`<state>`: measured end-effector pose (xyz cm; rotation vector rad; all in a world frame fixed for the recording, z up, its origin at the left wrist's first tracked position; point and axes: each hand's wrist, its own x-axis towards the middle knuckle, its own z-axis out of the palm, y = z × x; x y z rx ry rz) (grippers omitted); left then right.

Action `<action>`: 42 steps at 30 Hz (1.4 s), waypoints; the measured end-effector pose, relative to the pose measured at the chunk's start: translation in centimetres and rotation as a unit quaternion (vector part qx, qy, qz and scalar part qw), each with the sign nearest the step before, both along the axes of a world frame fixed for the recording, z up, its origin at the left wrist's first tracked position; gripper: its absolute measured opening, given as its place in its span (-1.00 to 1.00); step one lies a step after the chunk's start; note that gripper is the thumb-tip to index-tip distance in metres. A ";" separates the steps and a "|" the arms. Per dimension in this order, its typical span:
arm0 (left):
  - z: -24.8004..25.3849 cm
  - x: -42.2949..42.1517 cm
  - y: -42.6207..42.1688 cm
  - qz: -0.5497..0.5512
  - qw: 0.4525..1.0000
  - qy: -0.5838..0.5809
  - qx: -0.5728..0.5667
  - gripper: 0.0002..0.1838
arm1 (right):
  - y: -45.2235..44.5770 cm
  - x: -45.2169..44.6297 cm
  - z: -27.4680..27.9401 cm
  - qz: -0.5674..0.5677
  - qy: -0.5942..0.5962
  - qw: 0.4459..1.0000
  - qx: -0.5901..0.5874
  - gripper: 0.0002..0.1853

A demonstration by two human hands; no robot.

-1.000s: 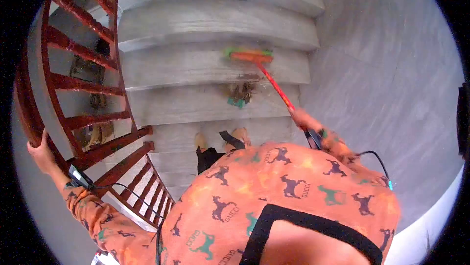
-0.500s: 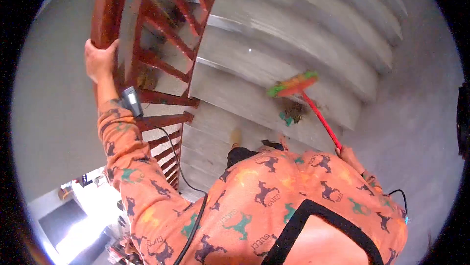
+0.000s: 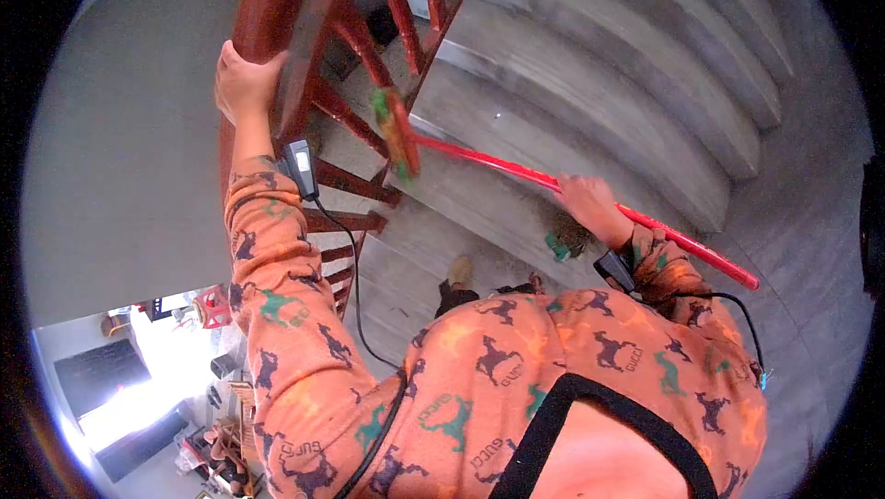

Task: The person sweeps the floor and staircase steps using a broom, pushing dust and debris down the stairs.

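My left hand (image 3: pixel 251 86) is closed around the thick reddish-brown handrail (image 3: pixel 277 1) of the staircase. A broom (image 3: pixel 498 163) with a red handle is gripped in my right hand (image 3: pixel 593 207), partway along the handle. The broom's green and orange bristle head (image 3: pixel 396 135) is at the left end of a stair, right beside the wooden balusters (image 3: pixel 355 116). It is slightly blurred. Close to my right wrist, a small heap of dark debris with a green scrap (image 3: pixel 559 245) lies on a lower step.
Curved grey steps (image 3: pixel 590 65) rise towards the upper right, bordered by a grey wall (image 3: pixel 811 222). My foot (image 3: pixel 459 270) stands on a lower step. A cable (image 3: pixel 359 314) runs from a device (image 3: pixel 300 167) on my left forearm. Cluttered goods (image 3: pixel 221 457) show far below at left.
The broom has swung left, from above the debris to the balusters, its handle now nearly crosswise. My right hand has come up and left into fuller view. My left hand still grips the rail.
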<state>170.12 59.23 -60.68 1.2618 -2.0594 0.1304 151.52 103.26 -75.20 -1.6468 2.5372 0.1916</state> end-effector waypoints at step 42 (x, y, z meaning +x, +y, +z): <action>-2.5 0.8 -5.6 -0.028 0.998 -0.053 0.004 -0.08 | 23.3 2.7 -15.3 -0.460 -0.249 0.852 0.021 -0.45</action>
